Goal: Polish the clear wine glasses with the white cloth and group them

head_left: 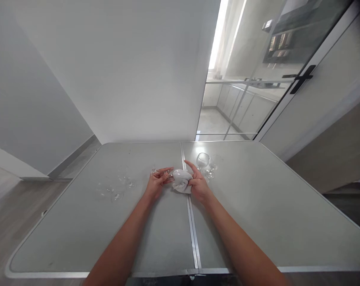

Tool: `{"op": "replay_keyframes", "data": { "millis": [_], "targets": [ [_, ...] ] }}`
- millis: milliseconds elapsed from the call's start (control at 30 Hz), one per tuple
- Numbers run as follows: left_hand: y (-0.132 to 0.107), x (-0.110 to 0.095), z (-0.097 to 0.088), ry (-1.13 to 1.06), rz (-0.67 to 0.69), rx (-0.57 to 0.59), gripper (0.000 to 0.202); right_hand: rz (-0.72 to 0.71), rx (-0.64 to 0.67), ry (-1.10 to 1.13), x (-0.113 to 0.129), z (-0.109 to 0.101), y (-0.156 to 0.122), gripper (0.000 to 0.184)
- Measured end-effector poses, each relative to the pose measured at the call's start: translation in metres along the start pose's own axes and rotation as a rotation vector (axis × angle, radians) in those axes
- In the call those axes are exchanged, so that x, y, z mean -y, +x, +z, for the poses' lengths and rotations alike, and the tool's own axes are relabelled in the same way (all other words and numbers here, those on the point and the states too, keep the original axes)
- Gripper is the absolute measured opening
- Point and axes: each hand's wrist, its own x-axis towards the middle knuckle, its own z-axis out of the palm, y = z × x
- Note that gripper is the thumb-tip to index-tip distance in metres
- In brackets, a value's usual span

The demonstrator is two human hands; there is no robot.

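My left hand (pixel 157 182) is closed around the stem of a clear stemmed glass (pixel 178 173), which is held on its side with its bowl to the right. Against the bowl, a bunched white cloth (pixel 182 186) is gripped in my right hand (pixel 199 183). The index finger of that hand points up and away from the cloth. How far the cloth goes into the bowl is hard to make out. Just beyond my right hand, a clear stemmed glass (pixel 203 159) stands upright beside a second stemmed glass (pixel 215 162).
Several faint clear glasses (pixel 116 190) are on the left side of the pale table (pixel 108 234). A metal seam (pixel 193 234) splits the tabletop. Behind it rise a white wall (pixel 144 79) and a glazed door (pixel 242 103) with a black handle (pixel 303 79).
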Motion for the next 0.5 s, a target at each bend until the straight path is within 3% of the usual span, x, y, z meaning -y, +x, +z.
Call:
{"op": "replay_keyframes", "data": {
  "millis": [233,400,500],
  "targets": [
    [-0.003,0.002,-0.002,0.093,0.033,0.038,0.043,-0.179,0.086,-0.430,-0.009,0.011,-0.002,0.089],
    [0.000,0.002,-0.006,0.123,0.028,-0.004,0.046,0.039,0.131,-0.179,-0.004,0.002,0.001,0.091],
    [0.001,0.002,-0.004,0.065,0.017,-0.005,0.044,0.056,0.073,-0.036,-0.001,-0.004,0.002,0.096]
  ]
}}
